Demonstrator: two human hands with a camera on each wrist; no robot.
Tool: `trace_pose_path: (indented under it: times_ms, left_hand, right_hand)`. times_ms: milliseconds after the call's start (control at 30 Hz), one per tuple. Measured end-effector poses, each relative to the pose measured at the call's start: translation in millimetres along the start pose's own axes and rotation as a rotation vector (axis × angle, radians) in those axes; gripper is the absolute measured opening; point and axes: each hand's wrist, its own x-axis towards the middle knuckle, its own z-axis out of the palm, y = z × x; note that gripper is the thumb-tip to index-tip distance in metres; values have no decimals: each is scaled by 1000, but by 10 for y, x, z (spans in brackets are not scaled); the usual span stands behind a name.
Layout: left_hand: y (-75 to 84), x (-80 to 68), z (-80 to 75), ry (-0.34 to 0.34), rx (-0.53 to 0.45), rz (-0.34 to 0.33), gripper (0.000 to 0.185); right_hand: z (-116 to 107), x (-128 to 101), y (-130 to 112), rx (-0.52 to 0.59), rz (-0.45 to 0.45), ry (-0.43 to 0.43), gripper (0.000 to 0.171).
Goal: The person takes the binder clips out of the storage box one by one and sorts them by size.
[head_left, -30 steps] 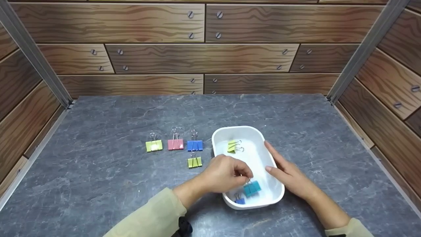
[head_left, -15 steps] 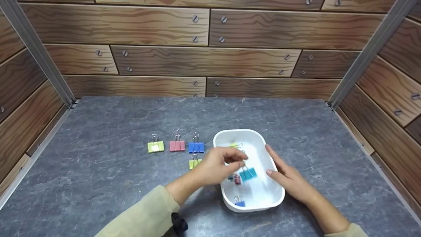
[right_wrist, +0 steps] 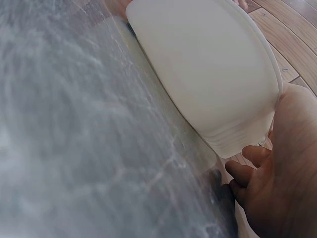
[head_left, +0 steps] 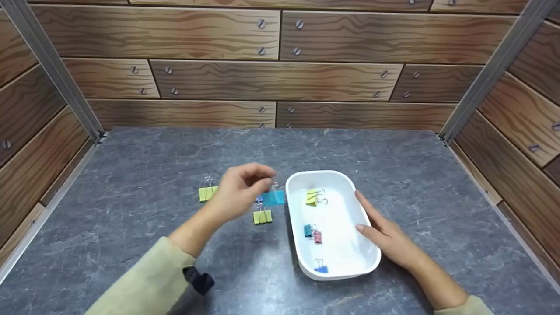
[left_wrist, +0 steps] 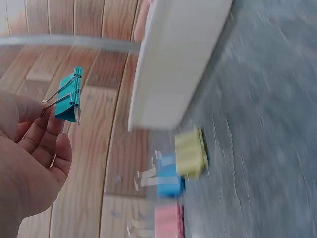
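My left hand [head_left: 238, 190] is in the air left of the white plastic box [head_left: 302, 260]. Thumb and fingertips pinch the wire handles of a large teal binder clip [left_wrist: 69, 94], which hangs blurred in the head view. My right hand [head_left: 391, 234] holds the box's right side, thumb over the rim and index finger along the outer wall. Inside the box lie a yellow-green binder clip [head_left: 311, 197], a small teal one [head_left: 307, 230], a small red one [head_left: 318, 237] and a small blue one [head_left: 321, 268].
On the grey table [head_left: 153, 162], a yellow-green binder clip [head_left: 205, 194] lies far left, another smaller one [head_left: 262, 217] nearer the box. Blue [left_wrist: 169, 178] and pink [left_wrist: 168, 220] binder clips are mostly behind my left hand in the head view. Wood-patterned walls [head_left: 218, 78] enclose the table.
My left hand has lifted the large teal binder clip out of the box and carried it left, over the row of clips. The right hand has stayed at the box.
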Motion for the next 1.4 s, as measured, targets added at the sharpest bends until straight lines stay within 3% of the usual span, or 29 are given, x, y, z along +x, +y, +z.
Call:
trace_pose_path:
  times_ms: [233, 467, 767, 933, 1400]
  left_hand:
    - [-282, -123, -283, 17, 80, -71, 15]
    - [-469, -191, -417, 8, 135, -164, 15]
    - [-605, -264, -462, -26, 169, -230, 18]
    - [-686, -293, -466, -32, 200, -217, 17]
    - [-760, -318, -471, -18, 238, -284, 19]
  right_hand:
    - [-4, -7, 12, -1, 0, 0, 73]
    - [-7, -1, 8, 3, -13, 6, 72]
    - [-5, 5, 8, -15, -15, 15, 72]
    - [1, 2, 1, -8, -14, 6, 72]
    - [1, 1, -10, -5, -10, 2, 72]
